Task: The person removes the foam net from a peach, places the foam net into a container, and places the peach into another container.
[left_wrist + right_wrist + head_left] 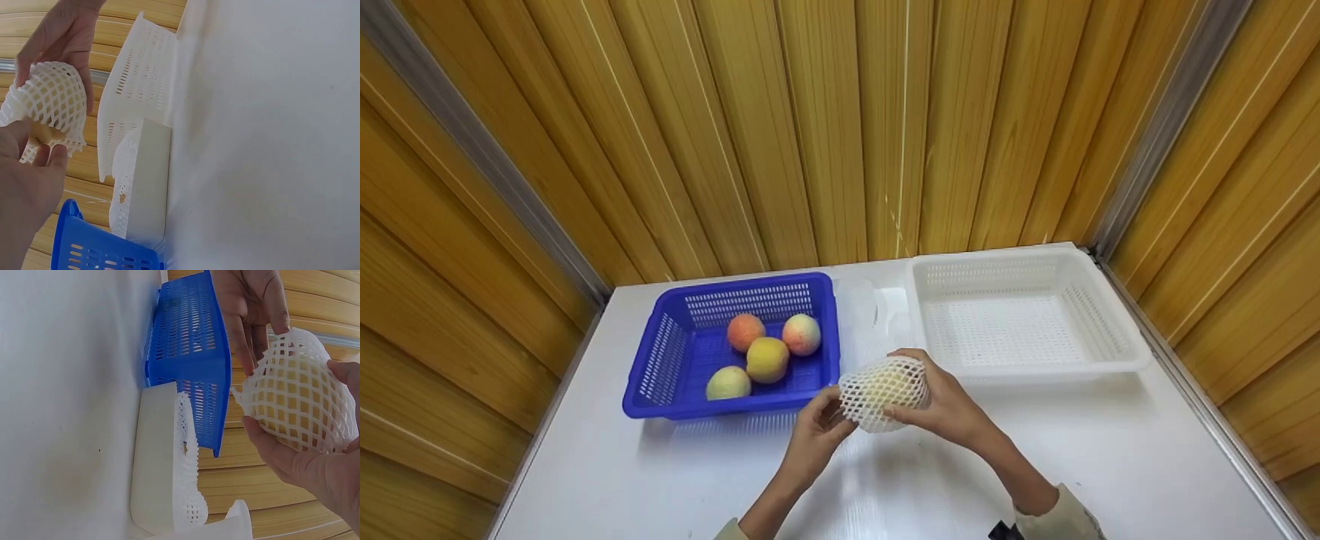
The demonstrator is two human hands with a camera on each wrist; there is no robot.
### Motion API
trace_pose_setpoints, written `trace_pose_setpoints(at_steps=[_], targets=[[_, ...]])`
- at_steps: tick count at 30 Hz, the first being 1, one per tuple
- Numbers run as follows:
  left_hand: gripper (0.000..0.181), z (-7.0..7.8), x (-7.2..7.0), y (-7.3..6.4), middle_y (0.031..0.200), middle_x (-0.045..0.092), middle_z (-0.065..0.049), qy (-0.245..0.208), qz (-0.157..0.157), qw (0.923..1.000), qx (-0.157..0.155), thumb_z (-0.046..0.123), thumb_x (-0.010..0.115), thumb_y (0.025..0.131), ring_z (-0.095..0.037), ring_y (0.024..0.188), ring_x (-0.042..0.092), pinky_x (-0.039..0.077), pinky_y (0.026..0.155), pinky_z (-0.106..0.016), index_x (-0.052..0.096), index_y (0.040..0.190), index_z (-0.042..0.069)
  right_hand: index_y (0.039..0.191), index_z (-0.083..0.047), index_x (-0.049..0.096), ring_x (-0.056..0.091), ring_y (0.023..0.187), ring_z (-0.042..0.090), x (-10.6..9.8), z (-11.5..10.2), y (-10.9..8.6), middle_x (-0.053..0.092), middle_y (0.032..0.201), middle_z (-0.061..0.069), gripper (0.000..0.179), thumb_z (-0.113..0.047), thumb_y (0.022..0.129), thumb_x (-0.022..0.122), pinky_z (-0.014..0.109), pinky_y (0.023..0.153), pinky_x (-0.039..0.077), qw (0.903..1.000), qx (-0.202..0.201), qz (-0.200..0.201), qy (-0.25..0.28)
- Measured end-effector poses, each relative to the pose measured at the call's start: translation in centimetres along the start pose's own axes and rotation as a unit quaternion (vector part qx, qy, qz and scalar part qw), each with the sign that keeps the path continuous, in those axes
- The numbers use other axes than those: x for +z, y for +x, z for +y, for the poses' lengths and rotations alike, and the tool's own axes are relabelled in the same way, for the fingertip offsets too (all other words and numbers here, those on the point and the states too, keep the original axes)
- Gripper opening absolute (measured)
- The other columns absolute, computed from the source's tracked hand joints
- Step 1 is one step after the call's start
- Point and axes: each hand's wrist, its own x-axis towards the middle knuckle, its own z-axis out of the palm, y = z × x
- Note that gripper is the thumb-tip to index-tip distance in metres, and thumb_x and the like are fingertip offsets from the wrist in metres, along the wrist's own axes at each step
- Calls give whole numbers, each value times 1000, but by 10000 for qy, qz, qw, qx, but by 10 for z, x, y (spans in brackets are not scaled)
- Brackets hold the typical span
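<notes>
A white foam fruit net [883, 394] surrounds a pale yellow round fruit [292, 396], held above the table between both hands. My right hand [952, 409] grips the netted fruit from its right side, with fingers over the top and the thumb in front. At the net's left end, my left hand [814, 439] pinches the net's edge between thumb and fingers. In the left wrist view, part of the fruit [40, 134] shows bare near the left fingertips. Which kind of fruit it is cannot be told through the mesh.
A blue basket [641, 375] at the left holds several red, yellow and pale round fruits [767, 360]. At the right stands a white basket [1031, 367]. Between them is a white box [154, 455] with foam nets [194, 509] in it. Wood-patterned walls [825, 135] enclose the table.
</notes>
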Motion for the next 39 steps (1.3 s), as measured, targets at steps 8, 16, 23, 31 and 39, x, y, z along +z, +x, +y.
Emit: trace_pose_setpoints(at_steps=[8, 16, 23, 31, 39], targets=[[67, 6, 4, 4, 140, 50, -21, -302, -133, 9992, -232, -6, 74, 86, -28, 130, 54, 51, 106, -34, 40, 143, -4, 147, -22, 42, 65, 104, 21, 9, -4, 1, 61, 130, 4, 73, -33, 87, 82, 32, 85, 59, 10000, -9, -61, 26], [77, 12, 7, 6, 144, 50, -21, -80, 2, 9996, -271, -1, 79, 84, -32, 133, 53, 49, 108, -33, 37, 149, 1, 151, -29, 42, 65, 108, 20, 17, -8, 2, 62, 135, 0, 73, -32, 89, 80, 31, 90, 57, 9998, -79, -104, 176], [76, 18, 1, 7, 138, 53, -20, 146, 137, 9998, -50, -4, 80, 79, -30, 128, 56, 51, 105, -35, 41, 144, 2, 147, -23, 52, 67, 109, 19, 14, -10, 2, 67, 128, -3, 67, -32, 87, 81, 31, 91, 57, 9996, -123, 137, 226], [82, 27, -14, 9, 145, 47, -15, 382, 316, 9987, -86, 0, 84, 79, -33, 129, 52, 49, 107, -34, 41, 148, 7, 123, -6, 71, 71, 98, 18, 1, -8, 2, 75, 111, 6, 42, -28, 89, 80, 26, 82, 59, 9964, 87, 823, 165], [84, 37, -32, 10, 150, 44, -9, 629, 610, 9961, 67, 8, 87, 79, -33, 131, 51, 48, 109, -35, 42, 150, 12, 125, -2, 69, 69, 110, 22, -12, -4, 4, 73, 119, 11, 42, -22, 90, 79, 24, 90, 57, 9908, 323, 1292, 222]])
